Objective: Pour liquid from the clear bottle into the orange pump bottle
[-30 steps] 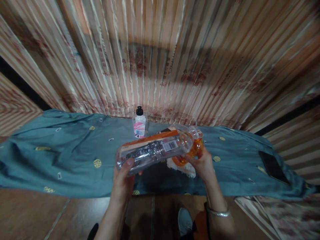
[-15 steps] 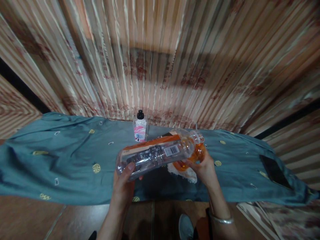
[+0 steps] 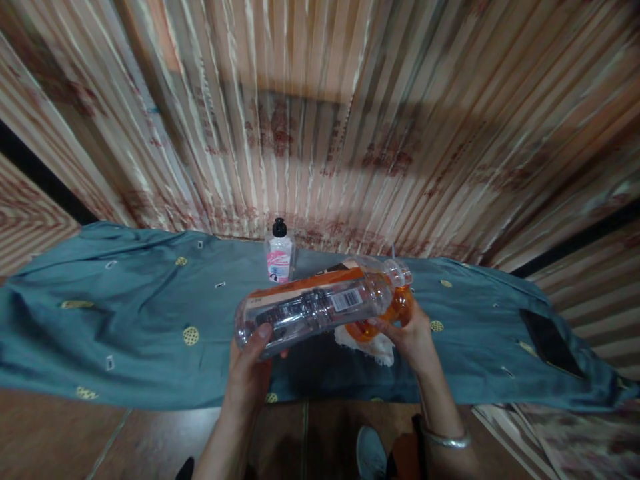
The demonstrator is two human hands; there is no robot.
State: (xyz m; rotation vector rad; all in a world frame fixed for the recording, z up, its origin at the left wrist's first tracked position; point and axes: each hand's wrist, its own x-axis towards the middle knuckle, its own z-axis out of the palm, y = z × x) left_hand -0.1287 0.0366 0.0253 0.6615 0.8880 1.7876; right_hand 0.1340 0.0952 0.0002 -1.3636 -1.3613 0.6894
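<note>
A clear plastic bottle (image 3: 310,313) with an orange label and a barcode lies almost level in the air, its neck end slightly raised and to the right. My left hand (image 3: 250,367) is wrapped round its base end. My right hand (image 3: 410,333) grips an orange see-through container (image 3: 400,305), which is partly hidden behind the clear bottle's neck. The clear bottle's mouth overlaps the top of this container; whether they touch I cannot tell. Under the orange container shows a crumpled white cloth (image 3: 373,348). I see no liquid clearly in the clear bottle.
A small bottle (image 3: 280,257) with a black cap and pink label stands at the back of the teal cloth-covered table (image 3: 145,313). A dark flat phone-like object (image 3: 550,343) lies on the right. Behind the table hangs a pleated curtain (image 3: 310,133).
The clear bottle has shifted a little to the right, its mouth further over the orange container. Both hands keep their grip.
</note>
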